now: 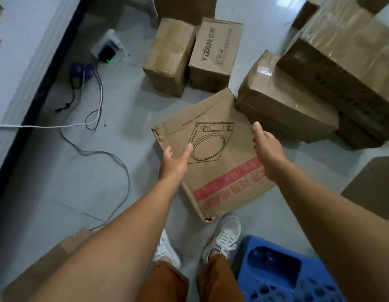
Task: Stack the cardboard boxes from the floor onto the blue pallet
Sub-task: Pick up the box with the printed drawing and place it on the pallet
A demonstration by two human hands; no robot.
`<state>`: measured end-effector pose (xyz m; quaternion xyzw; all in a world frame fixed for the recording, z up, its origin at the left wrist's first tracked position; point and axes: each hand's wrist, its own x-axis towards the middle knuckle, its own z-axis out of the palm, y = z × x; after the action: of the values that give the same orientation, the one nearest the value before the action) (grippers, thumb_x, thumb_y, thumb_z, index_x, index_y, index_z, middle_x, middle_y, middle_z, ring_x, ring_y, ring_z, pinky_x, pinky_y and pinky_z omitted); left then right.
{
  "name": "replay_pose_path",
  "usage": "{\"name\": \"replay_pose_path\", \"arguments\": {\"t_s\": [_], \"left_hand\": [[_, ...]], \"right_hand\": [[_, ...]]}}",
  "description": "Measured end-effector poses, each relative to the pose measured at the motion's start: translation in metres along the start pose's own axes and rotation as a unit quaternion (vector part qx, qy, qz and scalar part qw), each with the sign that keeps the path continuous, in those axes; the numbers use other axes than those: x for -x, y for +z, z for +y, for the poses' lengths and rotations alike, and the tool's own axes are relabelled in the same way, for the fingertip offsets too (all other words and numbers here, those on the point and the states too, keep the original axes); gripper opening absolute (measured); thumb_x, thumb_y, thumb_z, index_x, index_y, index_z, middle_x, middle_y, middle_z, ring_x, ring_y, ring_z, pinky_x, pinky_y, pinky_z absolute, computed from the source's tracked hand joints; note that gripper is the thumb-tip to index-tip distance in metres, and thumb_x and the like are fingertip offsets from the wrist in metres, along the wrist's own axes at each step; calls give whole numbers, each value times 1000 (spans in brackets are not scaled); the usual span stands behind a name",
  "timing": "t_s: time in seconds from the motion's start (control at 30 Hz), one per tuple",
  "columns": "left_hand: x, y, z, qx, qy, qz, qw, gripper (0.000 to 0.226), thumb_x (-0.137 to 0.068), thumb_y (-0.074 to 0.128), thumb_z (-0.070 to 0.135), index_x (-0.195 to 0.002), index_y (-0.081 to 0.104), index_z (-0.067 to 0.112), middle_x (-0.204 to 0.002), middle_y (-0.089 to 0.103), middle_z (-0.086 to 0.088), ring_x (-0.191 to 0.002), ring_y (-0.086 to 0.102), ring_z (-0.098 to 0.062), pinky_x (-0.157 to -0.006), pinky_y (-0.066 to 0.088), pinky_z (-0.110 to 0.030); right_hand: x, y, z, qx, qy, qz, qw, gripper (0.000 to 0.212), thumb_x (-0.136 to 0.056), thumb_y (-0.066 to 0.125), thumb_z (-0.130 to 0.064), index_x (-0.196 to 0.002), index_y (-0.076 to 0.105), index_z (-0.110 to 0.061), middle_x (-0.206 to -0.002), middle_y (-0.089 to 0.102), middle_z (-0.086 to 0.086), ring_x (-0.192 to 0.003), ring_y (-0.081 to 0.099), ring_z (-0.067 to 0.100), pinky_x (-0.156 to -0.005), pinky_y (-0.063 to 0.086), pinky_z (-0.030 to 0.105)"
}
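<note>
Head view, looking down at a grey tiled floor. At the centre lies a flattened cardboard box printed with a line drawing of a washing machine and a red band of characters; it rests flat on the floor, one corner pointing toward 12 o'clock. The left hand reaches out over its 9 o'clock edge, fingers straight and spread, holding nothing; whether the fingertips touch the cardboard cannot be told. The right hand is held over its 3 o'clock side, thumb raised, fingers loosely apart, also holding nothing.

At 12 o'clock stand two upright boxes side by side: a plain taped box and, touching it on the right, a box marked YIZAN. At 2 o'clock a pile of larger taped boxes sits just beside the flattened box's far corner. The blue pallet shows at 5 o'clock, bare where visible, next to the person's white shoes. At 10 o'clock a wall socket with a black plug shows a green light, and loose cables trail across the floor from it toward 8 o'clock. Another cardboard piece lies at 7 o'clock.
</note>
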<state>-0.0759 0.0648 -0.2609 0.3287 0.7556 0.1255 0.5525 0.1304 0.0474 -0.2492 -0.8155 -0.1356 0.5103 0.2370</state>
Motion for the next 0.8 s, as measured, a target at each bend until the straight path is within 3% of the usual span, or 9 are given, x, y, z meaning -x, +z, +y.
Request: {"name": "replay_pose_path", "arguments": {"t_s": [0.2,0.37,0.5,0.6,0.7,0.8], "left_hand": [[-67,36,-62,-20,-47,22,998,118,-47,54,83,-146,30,23,-148,44,-1,-132,46,-25,-108,39,-49],[-107,55,-92,-35,-60,39,997,97,-81,65,57,-154,11,23,-160,20,-4,-144,27,-27,-115,28,-44],[-139,72,-117,-63,-86,66,992,104,-82,67,51,-155,-1,21,-162,11,-7,-147,20,-28,-117,24,-44],[-157,81,-131,-85,-123,77,986,109,-84,67,48,-154,-10,16,-163,5,-9,-148,16,-29,-116,22,-43],[-169,87,-144,-77,-131,80,985,111,-84,68,45,-153,-14,14,-162,8,-10,-147,19,-30,-116,22,-42],[-177,92,-154,-56,-123,104,985,112,-83,71,40,-153,-14,16,-161,12,-11,-145,24,-30,-115,24,-40]], "right_hand": [[-79,13,58,67,18,0,998,76,-85,27,-76,-146,29,-31,-146,40,8,-120,51,34,-92,45,58],[-132,23,92,127,-11,-6,992,79,-81,33,-77,-143,33,-28,-140,47,9,-117,53,31,-92,47,56],[-171,28,109,138,2,-19,990,78,-81,42,-74,-146,27,-33,-140,45,10,-117,53,34,-94,45,57],[-195,32,117,154,8,5,988,76,-81,49,-70,-143,33,-28,-127,52,8,-104,59,30,-86,51,52],[-210,41,123,224,-24,44,973,79,-78,56,-66,-141,36,-23,-142,40,10,-122,48,35,-93,48,56],[-220,44,129,275,-44,75,957,89,-83,62,-55,-152,18,-22,-159,15,7,-143,22,33,-111,29,57]]}}
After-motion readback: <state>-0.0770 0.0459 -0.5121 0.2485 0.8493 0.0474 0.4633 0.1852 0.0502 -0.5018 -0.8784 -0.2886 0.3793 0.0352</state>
